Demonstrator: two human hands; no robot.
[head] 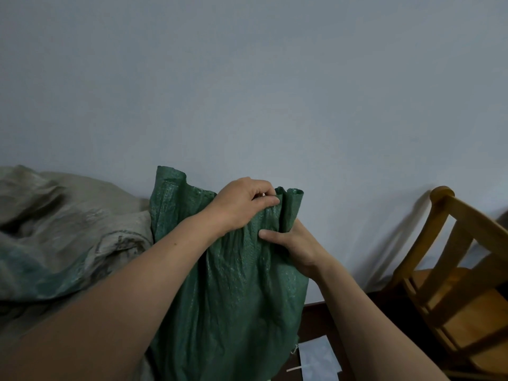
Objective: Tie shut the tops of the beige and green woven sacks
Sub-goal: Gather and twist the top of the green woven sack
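Hands [242, 200] on unlabelled green sack [233, 270]

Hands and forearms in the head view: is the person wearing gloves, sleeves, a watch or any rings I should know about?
Nothing worn that shows. The left hand and right hand are both bare, with no gloves, and no rings on the fingers in view. Both forearms are uncovered down to the picture's lower edge, so no sleeves, and neither wrist carries a watch or band. Nails look short and unpainted.

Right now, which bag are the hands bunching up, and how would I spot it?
Against the pale wall stands the green sack, between a slumped beige sack and a wooden chair. Only it is green, upright, and gripped by both hands.
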